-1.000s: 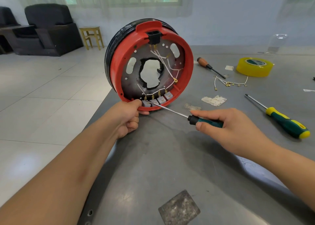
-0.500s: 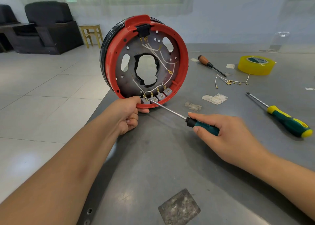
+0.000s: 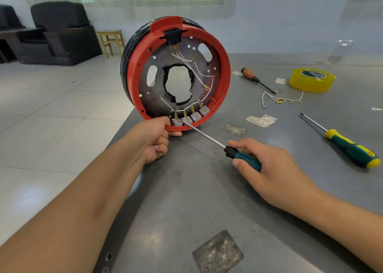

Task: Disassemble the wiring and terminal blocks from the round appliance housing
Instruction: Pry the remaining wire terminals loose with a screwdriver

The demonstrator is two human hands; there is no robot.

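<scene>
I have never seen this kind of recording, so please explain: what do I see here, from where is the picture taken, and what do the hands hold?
No robot here: a person works with bare hands, and a camera on their head looks down at a grey table. The left hand grips the lower rim of a round red housing, standing on its edge. The right hand holds a screwdriver whose tip reaches the leftmost of four grey terminal blocks, joined by white wires. On the table lie a second screwdriver, a wooden-handled screwdriver, yellow tape and loose wires.
</scene>
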